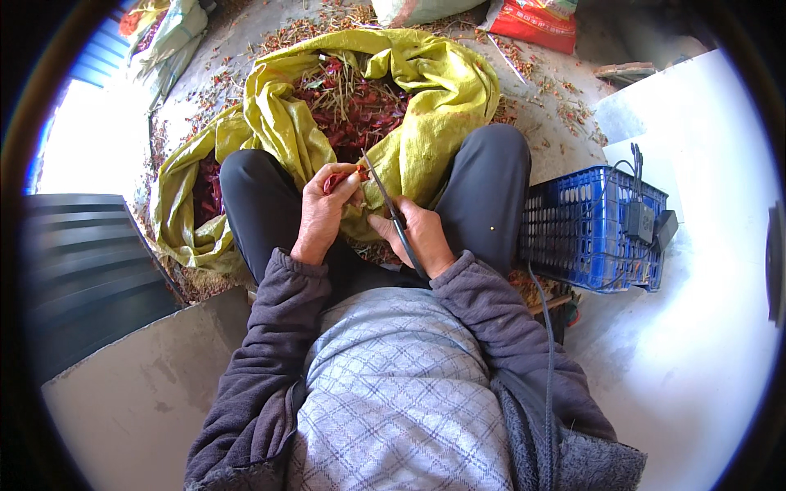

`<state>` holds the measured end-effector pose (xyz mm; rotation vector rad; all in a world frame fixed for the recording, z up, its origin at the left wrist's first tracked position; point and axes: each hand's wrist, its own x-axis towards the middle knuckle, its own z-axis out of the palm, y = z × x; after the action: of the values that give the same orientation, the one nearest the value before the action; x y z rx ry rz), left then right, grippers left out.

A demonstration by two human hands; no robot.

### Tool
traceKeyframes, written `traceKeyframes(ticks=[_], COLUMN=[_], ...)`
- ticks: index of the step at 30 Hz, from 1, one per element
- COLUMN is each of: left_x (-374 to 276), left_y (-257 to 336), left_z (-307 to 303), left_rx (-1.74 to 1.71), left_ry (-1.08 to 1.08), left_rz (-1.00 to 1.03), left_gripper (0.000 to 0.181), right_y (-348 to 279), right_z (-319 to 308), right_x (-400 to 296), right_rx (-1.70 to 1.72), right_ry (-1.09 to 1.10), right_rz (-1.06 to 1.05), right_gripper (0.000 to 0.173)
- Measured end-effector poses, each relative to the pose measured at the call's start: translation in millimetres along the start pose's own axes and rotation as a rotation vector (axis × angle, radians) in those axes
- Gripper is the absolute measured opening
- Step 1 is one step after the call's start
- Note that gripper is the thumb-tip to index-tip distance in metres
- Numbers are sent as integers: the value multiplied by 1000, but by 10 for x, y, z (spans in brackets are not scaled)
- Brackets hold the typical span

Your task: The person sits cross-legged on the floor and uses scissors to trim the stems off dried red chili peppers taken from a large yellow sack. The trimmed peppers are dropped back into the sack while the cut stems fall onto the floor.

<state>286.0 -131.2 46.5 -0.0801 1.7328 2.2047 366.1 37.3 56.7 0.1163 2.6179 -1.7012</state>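
My left hand (325,205) grips a dried red chili pepper (335,180), its stem end between thumb and finger. My right hand (424,236) is closed around the handles of dark metal scissors (390,205), whose tips point up towards the pepper's stem end; whether the blades are parted is hard to tell. Both hands are over my lap, in front of an unrolled yellow woven sack (454,86). Inside that sack lie dried red chilies (362,119) with cut stems on top. A second yellow sack (184,239) with red chilies stands beside my left knee.
A blue plastic crate (583,227) with black power adapters (640,222) and cables stands at my right. Stems and red bits litter the concrete floor (546,116). A red printed bag (534,27) and white sacks (172,49) lie farther off. A cable runs along my right arm.
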Motion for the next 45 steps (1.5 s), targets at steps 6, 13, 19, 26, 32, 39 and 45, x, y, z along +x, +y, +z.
traceKeyframes(ticks=[6, 13, 19, 26, 32, 39, 45], left_x=[25, 5, -26, -43, -50, -44, -15], left_y=[-2, -27, 15, 47, 88, 287, 405], left_z=[-124, -225, -247, -199, -81, 217, 500], left_rx=[-245, -507, -545, -619, -652, -690, -721], left_ry=[9, -122, -275, -295, -342, -342, -440], left_rz=[-105, -156, -174, -194, -214, -220, -211], left_gripper=[10, 10, 11, 16, 16, 18, 17], right_y=[-77, -42, -201, -349, -352, -558, -619], right_z=[-9, 17, -69, -203, -268, -456, -728], right_x=[10, 1, -85, -158, -208, -239, -300], right_rx=[-105, -270, -466, -519, -505, -676, -845], right_ry=[-31, -33, -4, 65, 96, 241, 363], right_rz=[-2, -69, -150, -180, -193, -256, -280], right_gripper=[58, 75, 80, 77, 77, 69, 72])
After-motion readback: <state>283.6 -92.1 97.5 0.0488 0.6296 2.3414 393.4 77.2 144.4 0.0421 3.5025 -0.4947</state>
